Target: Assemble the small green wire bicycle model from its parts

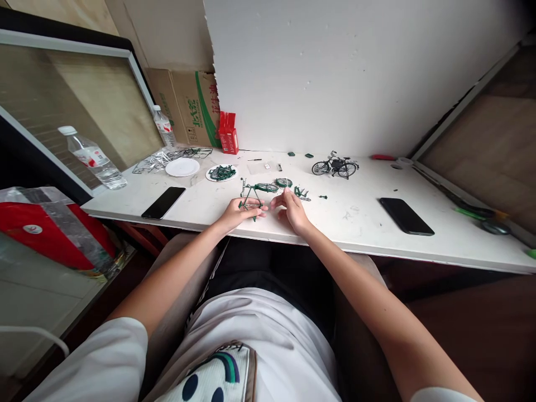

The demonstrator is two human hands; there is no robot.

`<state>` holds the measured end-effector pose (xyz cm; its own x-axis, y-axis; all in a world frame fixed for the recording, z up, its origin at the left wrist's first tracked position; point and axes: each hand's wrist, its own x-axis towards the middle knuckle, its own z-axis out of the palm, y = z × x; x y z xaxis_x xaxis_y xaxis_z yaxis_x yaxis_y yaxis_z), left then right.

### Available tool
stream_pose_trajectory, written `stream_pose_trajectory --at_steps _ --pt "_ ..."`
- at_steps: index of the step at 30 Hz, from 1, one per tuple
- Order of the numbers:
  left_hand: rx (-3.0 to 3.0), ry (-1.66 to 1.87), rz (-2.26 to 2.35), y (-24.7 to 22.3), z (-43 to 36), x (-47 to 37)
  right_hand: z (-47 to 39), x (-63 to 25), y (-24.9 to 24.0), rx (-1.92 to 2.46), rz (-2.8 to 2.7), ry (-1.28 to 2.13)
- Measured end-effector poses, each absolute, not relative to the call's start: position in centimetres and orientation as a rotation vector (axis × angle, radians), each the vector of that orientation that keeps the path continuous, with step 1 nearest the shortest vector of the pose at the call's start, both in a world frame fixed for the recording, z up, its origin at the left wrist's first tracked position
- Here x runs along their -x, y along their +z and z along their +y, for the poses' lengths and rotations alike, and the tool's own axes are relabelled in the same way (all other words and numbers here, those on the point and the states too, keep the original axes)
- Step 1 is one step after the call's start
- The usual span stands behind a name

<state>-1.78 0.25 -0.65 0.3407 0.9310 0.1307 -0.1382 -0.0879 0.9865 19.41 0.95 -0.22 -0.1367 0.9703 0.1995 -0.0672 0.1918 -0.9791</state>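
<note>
Head view: left hand point(238, 213) is pinching the green bicycle frame point(250, 196) at the bench point(360, 223) front edge; right hand point(293, 211) is resting beside it, fingers loosely curled near the loose wheels point(276, 185), gripping nothing. The frame is looking light, thin and fragile; best held at the tube joints. Green lettering on the cardboard box point(190, 106) is not reading clearly.
</note>
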Motion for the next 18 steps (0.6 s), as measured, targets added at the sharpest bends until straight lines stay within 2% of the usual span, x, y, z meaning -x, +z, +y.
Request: stream_pose_trajectory --at_steps 7,18 --pt "-1.404 0.932 0.793 -0.4 0.1 2.1 1.2 -19.6 -0.3 0.971 -1.28 1.137" --pt "-1.107 1.15 0.752 -0.9 1.1 1.8 2.0 -19.8 -1.0 1.009 -1.26 1.012"
